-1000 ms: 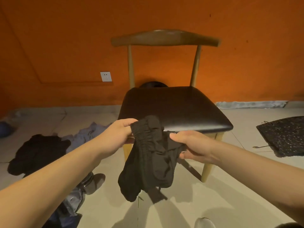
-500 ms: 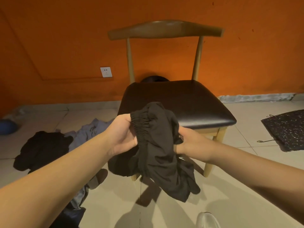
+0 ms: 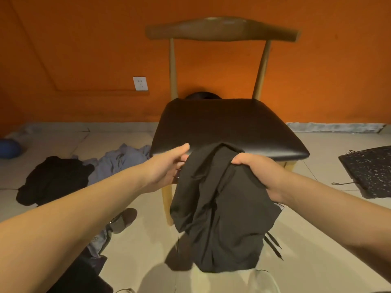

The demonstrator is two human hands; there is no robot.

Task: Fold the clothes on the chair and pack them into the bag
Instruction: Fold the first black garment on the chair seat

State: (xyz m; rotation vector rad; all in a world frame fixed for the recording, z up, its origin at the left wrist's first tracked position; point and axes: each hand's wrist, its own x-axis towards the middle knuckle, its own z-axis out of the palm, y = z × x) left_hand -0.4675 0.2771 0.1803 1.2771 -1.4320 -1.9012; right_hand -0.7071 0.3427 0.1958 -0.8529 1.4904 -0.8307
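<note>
Now: black garment [image 3: 220, 204] hanging before the chair [image 3: 228, 123]

Your right grip [image 3: 256, 168] is clenching the garment's bunched top, holding it in the air at the seat's front edge. Your left grip [image 3: 167, 166] is reaching its left edge, fingers spread, thumb lifted. Other clothes [image 3: 120, 159] are lying on the floor [image 3: 135, 240], left.

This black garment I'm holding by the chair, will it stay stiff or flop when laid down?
Probably floppy: the black garment hangs in loose folds from the right hand. Likely light, since a grip at its top carries it.
</note>
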